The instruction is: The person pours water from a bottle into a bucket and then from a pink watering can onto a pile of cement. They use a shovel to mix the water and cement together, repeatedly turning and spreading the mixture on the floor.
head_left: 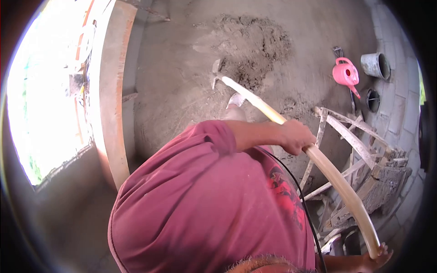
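Observation:
A hoe with a long pale wooden handle runs diagonally across the view. Its metal head rests on the floor at the left edge of a heap of grey, wet-looking mortar. My left hand is wrapped round the middle of the handle, knuckles up. At the handle's far end, low on the right, my right hand grips the butt; part of it is dim and its fingers show only partly. One shoe shows beside the handle, near the heap.
A pink watering can, a grey bucket and a dark round container stand by the block wall at right. Wooden trestles stand close to the handle. A black cable hangs along my shirt. A bright window opening is at left.

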